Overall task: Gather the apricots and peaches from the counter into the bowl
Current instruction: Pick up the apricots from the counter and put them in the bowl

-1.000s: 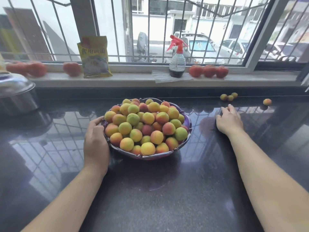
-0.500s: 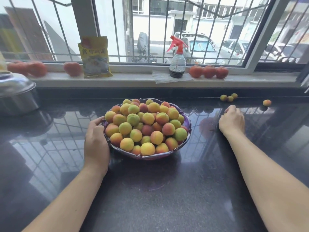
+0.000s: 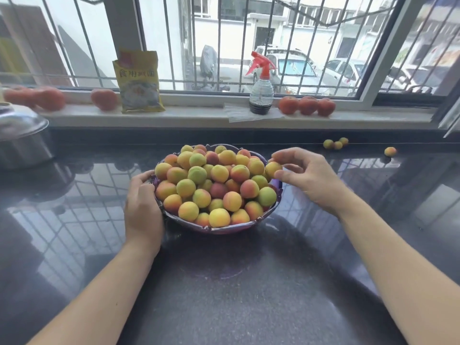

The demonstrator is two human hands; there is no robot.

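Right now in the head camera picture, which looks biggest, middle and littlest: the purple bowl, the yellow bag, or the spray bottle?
1. The purple bowl looks biggest, though it is also nearest the camera.
2. The yellow bag on the windowsill.
3. The spray bottle beside it on the same sill, so those two compare fairly.

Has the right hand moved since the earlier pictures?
Yes. The right hand left the counter and went leftward to the bowl rim, now pinching an apricot.

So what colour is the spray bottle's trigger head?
Red, on the spray bottle standing on the windowsill; clearest in the head view.
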